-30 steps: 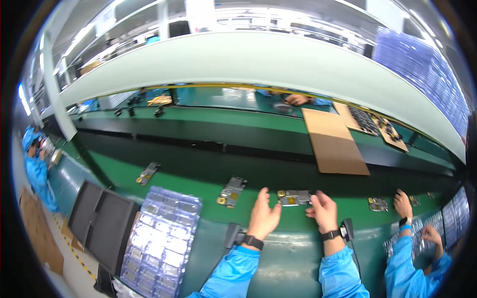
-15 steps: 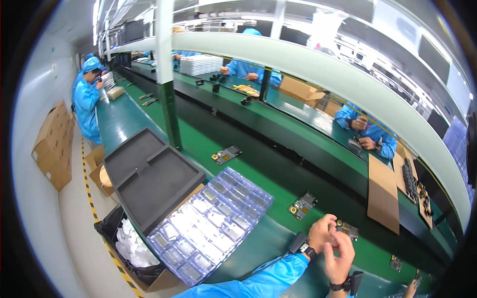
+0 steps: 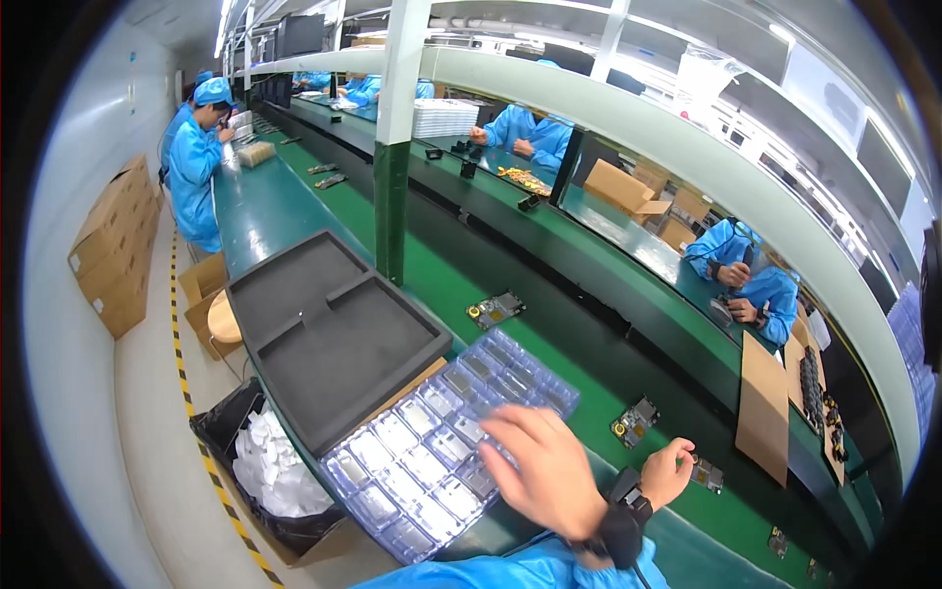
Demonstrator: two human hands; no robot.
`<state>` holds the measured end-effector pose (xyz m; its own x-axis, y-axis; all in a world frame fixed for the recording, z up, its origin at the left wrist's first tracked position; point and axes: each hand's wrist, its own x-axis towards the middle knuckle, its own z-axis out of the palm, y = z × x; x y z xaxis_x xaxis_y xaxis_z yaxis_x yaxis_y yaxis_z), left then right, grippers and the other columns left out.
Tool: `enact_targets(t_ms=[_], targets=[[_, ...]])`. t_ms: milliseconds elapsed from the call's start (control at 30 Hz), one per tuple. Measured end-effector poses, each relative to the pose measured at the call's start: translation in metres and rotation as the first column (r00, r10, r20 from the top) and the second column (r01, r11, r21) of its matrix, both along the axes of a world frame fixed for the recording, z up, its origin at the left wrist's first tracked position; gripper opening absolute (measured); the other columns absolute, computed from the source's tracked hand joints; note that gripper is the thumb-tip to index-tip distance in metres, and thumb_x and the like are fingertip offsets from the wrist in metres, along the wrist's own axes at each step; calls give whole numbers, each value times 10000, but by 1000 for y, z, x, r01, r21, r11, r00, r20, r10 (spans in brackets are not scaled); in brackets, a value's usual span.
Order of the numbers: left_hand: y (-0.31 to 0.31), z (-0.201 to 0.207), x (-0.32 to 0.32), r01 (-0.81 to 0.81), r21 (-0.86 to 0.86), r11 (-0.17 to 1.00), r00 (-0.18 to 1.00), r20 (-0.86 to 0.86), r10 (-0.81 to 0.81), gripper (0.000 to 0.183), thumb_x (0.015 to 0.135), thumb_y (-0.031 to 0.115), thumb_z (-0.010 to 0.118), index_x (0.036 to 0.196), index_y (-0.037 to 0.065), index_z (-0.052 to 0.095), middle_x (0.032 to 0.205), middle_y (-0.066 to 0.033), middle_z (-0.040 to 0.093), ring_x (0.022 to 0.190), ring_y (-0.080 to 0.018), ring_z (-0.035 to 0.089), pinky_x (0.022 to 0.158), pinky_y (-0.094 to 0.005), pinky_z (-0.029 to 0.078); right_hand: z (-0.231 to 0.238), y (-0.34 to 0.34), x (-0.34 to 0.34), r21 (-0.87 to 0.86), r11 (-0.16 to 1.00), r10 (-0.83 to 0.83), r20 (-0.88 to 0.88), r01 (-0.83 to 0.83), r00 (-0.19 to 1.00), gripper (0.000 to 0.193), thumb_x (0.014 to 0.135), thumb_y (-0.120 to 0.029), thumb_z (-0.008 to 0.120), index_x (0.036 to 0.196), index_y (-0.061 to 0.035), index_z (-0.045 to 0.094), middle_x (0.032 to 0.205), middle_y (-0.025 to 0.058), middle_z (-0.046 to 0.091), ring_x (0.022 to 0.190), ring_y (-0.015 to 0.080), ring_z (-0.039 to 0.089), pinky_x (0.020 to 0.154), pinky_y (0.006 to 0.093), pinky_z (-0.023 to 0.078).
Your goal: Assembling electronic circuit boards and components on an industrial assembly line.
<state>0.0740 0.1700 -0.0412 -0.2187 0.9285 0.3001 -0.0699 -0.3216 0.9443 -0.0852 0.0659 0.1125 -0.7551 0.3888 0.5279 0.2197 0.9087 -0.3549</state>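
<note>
My right hand (image 3: 551, 473), blurred by motion, crosses over my left forearm above the clear plastic tray (image 3: 567, 395). Its thumb stands apart from its fingers, and I see nothing held. The tray's compartments hold several flat, silvery rectangular parts (image 3: 417, 417). Farther right, over the green belt, my left hand (image 3: 669, 473) is closed with curled fingers; what it pinches, if anything, is hidden. Right beside its fingers lies a circuit board (image 3: 707, 475). Another circuit board (image 3: 635, 422) with a yellow ring lies just beyond. Both wrists wear black bands.
A black foam tray (image 3: 334, 334) sits left of the plastic tray. More boards lie along the belt, such as one circuit board (image 3: 497, 309) near the green-and-white post (image 3: 391, 211). A lined bin (image 3: 270, 461) of white scraps stands below left. Co-workers in blue sit across and at far left.
My right hand has left my left hand and swung left over the plastic tray. My left hand stays near the board. The view has shifted, so the scene sits farther right.
</note>
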Motion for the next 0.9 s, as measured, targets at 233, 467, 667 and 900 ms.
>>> enact_targets(t_ms=[233, 467, 667, 900], targets=[[5, 3, 6, 68, 30, 997, 987, 147, -72, 296, 900, 28, 614, 1195, 50, 623, 914, -59, 743, 679, -147, 698, 633, -298, 556, -94, 96, -70, 114, 970, -217, 12, 214, 976, 215, 883, -149, 641, 1045, -21, 701, 1106, 143, 669, 1038, 353, 601, 903, 456, 509], [6, -3, -25, 275, -193, 942, 913, 358, -193, 345, 941, 24, 581, 1282, 52, 543, 995, -81, 690, 684, -132, 667, 486, -262, 541, -125, 98, -104, 29, 933, -359, 163, 359, 919, 189, 815, -124, 622, 960, -18, 683, 1064, 127, 617, 1045, 305, 573, 868, 458, 495], [8, -1, -24, 335, -237, 912, 868, 453, -201, 340, 935, -28, 542, 1272, 14, 526, 967, -99, 666, 646, -138, 641, 458, -262, 526, -113, 94, -102, -6, 900, -428, 163, 435, 889, 256, 749, -113, 669, 996, -43, 672, 1040, 100, 586, 1062, 287, 537, 843, 423, 457], [18, -5, -26, 295, -280, 913, 881, 450, -147, 334, 938, 20, 596, 1265, 54, 535, 935, -56, 642, 624, -104, 592, 433, -236, 477, -107, 101, -42, -20, 887, -461, -3, 461, 888, 294, 828, -121, 640, 1114, -53, 648, 1011, 94, 606, 965, 254, 593, 788, 398, 491]])
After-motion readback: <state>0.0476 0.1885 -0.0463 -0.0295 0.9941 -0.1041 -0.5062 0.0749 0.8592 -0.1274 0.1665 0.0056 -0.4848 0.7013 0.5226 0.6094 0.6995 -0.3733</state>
